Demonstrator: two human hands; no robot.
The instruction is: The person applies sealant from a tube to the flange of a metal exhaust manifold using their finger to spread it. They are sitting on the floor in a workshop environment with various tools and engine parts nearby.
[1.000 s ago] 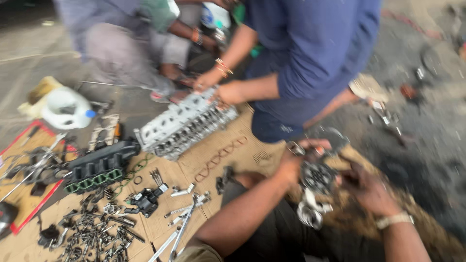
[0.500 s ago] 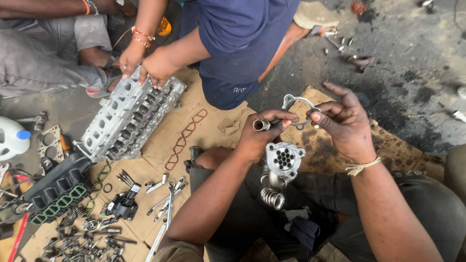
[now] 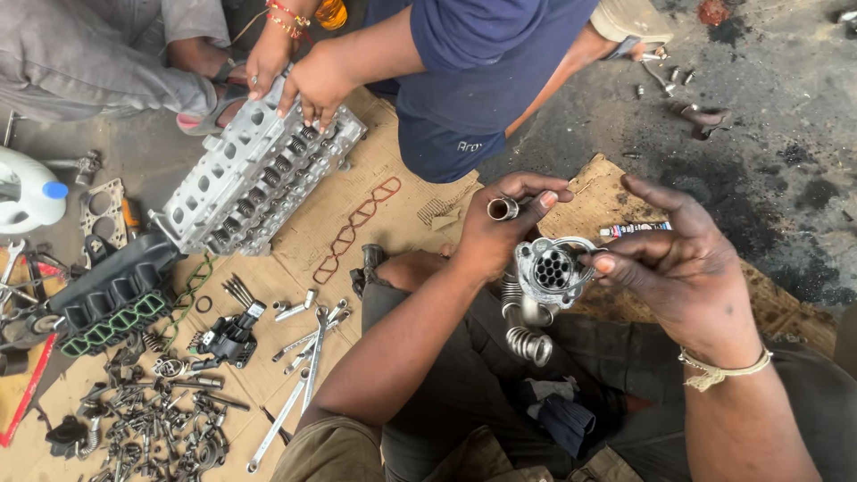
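Since half a second ago my view has slid right, so the cylinder head [image 3: 254,170] now sits at ten o'clock under a co-worker's hands [image 3: 299,76]. My left hand [image 3: 495,234] grips the round metal cooler part [image 3: 552,270], pinching a short tube [image 3: 503,209]. My right hand [image 3: 683,268] holds its rim, fingers spread. At nine o'clock stands a white jug with a blue cap [image 3: 27,190]; cardboard [image 3: 295,241] lies beneath.
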